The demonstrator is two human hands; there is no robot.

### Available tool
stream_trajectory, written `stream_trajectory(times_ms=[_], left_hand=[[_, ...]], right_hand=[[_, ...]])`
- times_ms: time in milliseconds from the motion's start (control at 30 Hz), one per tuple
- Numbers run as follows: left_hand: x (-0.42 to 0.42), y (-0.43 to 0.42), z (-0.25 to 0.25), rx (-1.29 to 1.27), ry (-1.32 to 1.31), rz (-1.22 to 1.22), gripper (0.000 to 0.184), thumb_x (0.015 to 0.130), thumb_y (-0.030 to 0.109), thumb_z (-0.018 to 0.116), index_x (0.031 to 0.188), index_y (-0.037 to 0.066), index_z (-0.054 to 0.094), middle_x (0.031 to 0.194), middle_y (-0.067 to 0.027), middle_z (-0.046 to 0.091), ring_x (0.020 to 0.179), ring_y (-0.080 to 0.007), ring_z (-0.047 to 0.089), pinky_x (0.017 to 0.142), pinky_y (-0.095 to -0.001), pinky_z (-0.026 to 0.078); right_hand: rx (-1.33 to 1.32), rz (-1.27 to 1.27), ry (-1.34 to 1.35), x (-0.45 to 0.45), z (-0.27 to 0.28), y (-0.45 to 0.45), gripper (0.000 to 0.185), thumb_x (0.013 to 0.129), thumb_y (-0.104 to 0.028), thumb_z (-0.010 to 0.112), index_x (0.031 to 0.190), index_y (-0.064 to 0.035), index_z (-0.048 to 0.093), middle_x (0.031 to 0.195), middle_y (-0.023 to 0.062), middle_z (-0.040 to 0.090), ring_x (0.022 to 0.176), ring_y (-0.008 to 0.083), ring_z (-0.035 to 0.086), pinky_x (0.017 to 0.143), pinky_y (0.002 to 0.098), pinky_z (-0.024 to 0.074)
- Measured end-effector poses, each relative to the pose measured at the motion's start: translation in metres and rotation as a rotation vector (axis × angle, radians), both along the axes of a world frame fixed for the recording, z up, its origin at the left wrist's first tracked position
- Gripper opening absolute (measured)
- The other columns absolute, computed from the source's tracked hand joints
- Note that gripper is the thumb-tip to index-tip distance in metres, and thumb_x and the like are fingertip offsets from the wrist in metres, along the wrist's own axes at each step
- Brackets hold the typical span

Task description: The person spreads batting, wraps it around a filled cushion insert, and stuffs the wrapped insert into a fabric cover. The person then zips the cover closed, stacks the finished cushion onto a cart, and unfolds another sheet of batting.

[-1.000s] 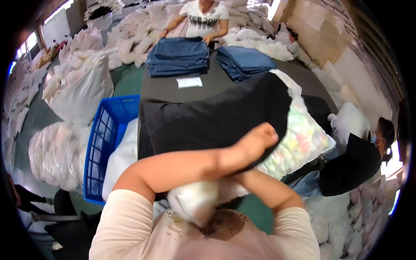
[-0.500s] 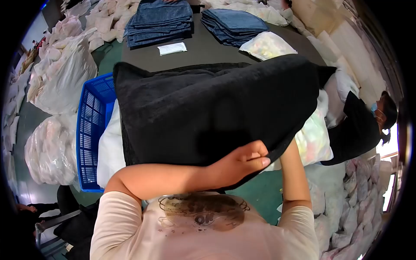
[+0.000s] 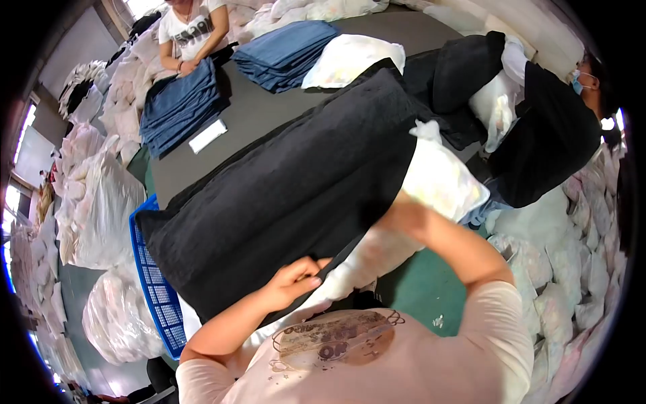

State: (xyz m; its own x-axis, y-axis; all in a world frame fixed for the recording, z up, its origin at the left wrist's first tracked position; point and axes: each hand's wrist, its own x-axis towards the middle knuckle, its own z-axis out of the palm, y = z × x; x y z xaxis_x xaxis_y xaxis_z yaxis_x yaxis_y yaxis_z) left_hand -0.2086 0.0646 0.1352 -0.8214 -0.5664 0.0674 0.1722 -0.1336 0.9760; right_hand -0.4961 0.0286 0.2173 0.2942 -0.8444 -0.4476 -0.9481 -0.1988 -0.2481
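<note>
A large black cloth (image 3: pixel 289 182) lies slantwise over the near part of the dark table. My left hand (image 3: pixel 296 279) pinches the near edge of this cloth, fingers bent together. My right hand (image 3: pixel 398 214) is at the cloth's right end, its fingers hidden under the fabric and beside a white bag. That stuffed white bag (image 3: pixel 444 176), with pale coloured bits inside, pokes out from beneath the cloth on the right. White material also shows below the cloth's near edge.
Folded jeans (image 3: pixel 182 108) and a second jeans stack (image 3: pixel 286 54) sit at the back, near a white packet (image 3: pixel 208 136) and a white bag (image 3: pixel 354 59). A blue crate (image 3: pixel 158 289) stands left. One person is behind the table; a masked co-worker handles black cloth at right.
The view has turned, so the table now runs diagonally. My left hand has moved left along the cloth's near edge. The cloth's right end has drawn back, showing more of the white bag.
</note>
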Motion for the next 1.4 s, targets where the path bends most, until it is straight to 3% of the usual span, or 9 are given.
stream_trajectory(times_ms=[167, 233, 333, 400, 733, 933, 1067, 1133, 1400], left_hand=[[-0.022, 0.017, 0.002, -0.421, -0.212, 0.077, 0.01, 0.09, 0.001, 0.067, 0.085, 0.0, 0.059, 0.142, -0.0193, 0.056, 0.058, -0.0054, 0.045, 0.053, -0.0238, 0.039], [-0.037, 0.026, 0.011, -0.536, -0.262, 0.148, 0.011, 0.088, 0.003, 0.069, 0.081, -0.002, 0.063, 0.141, -0.0217, 0.056, 0.064, -0.0082, 0.059, 0.054, -0.025, 0.045], [-0.054, 0.043, 0.025, -0.91, -0.523, 0.192, 0.012, 0.087, 0.011, 0.067, 0.086, 0.0, 0.062, 0.139, -0.022, 0.056, 0.063, -0.02, 0.067, 0.047, -0.0287, 0.052], [-0.074, 0.051, 0.039, -1.02, -0.74, 0.183, 0.013, 0.086, 0.012, 0.065, 0.091, 0.001, 0.061, 0.132, -0.0196, 0.058, 0.061, -0.0244, 0.067, 0.047, -0.0306, 0.055], [-0.241, -0.048, 0.092, -1.553, -0.815, 0.272, 0.039, 0.08, 0.013, 0.062, 0.114, -0.005, 0.054, 0.077, -0.0137, 0.06, 0.053, -0.0269, 0.063, 0.046, -0.0365, 0.052], [-0.297, -0.087, 0.061, -1.527, -0.783, 0.268, 0.025, 0.081, 0.01, 0.059, 0.104, 0.001, 0.054, 0.075, -0.0145, 0.064, 0.063, -0.0291, 0.068, 0.051, -0.04, 0.055], [-0.305, -0.106, 0.06, -1.253, -0.817, 0.288, 0.015, 0.088, 0.012, 0.057, 0.099, 0.003, 0.053, 0.08, -0.0166, 0.065, 0.069, -0.0374, 0.068, 0.061, -0.0453, 0.055], [-0.308, -0.108, 0.055, -1.008, -0.827, 0.291, 0.015, 0.09, 0.013, 0.057, 0.1, 0.003, 0.054, 0.083, -0.0183, 0.065, 0.075, -0.0407, 0.068, 0.068, -0.047, 0.054], [-0.33, -0.104, 0.128, -0.325, -0.257, 0.155, 0.019, 0.092, 0.014, 0.064, 0.082, -0.001, 0.058, 0.075, -0.0059, 0.055, 0.072, -0.0132, 0.051, 0.067, -0.0335, 0.045]], right_hand=[[-0.667, 0.6, -0.625, -0.129, 0.004, 0.051, 0.017, 0.081, -0.015, 0.075, 0.092, -0.0022, 0.074, 0.097, 0.0147, 0.073, 0.095, 0.0279, 0.071, 0.082, 0.0378, 0.057], [-0.279, -0.358, -0.812, -0.185, 0.016, 0.025, 0.006, 0.085, -0.011, 0.073, 0.082, -0.0052, 0.073, 0.084, 0.0012, 0.072, 0.073, 0.0093, 0.064, 0.059, 0.0287, 0.0503], [-0.651, -0.426, -0.898, -0.239, -0.011, -0.074, 0.053, 0.091, -0.022, 0.069, 0.138, -0.0035, 0.052, 0.14, 0.0164, 0.053, 0.127, 0.0221, 0.052, 0.098, 0.0345, 0.0469], [-0.276, -0.497, -0.953, -0.234, -0.065, -0.098, 0.061, 0.098, -0.034, 0.058, 0.149, -0.0067, 0.041, 0.158, 0.0163, 0.032, 0.143, 0.032, 0.036, 0.118, 0.0381, 0.0275], [-0.041, -0.464, -0.987, -0.326, -0.13, 0.04, 0.048, 0.1, -0.022, 0.052, 0.143, -0.0025, 0.049, 0.133, 0.0136, 0.06, 0.124, 0.0208, 0.055, 0.107, 0.035, 0.0396], [-0.186, -0.819, -1.536, -0.268, -0.139, 0.133, 0.064, 0.089, -0.029, 0.069, 0.143, -0.0036, 0.044, 0.126, 0.0044, 0.056, 0.113, 0.0185, 0.055, 0.099, 0.0324, 0.0432], [-0.26, -0.765, -0.963, -0.276, -0.146, 0.16, 0.071, 0.079, -0.019, 0.08, 0.137, -0.0038, 0.042, 0.128, 0.0074, 0.053, 0.117, 0.0197, 0.052, 0.098, 0.0352, 0.0453], [-0.277, -0.875, -1.369, -0.25, -0.16, 0.155, 0.074, 0.074, -0.014, 0.084, 0.134, -0.0031, 0.042, 0.124, 0.0091, 0.054, 0.114, 0.0206, 0.054, 0.095, 0.0365, 0.047], [-0.752, -0.137, -0.612, -0.148, -0.053, 0.075, 0.062, 0.075, -0.017, 0.083, 0.128, -0.0053, 0.053, 0.125, 0.0176, 0.058, 0.108, 0.031, 0.061, 0.086, 0.0398, 0.0527]])
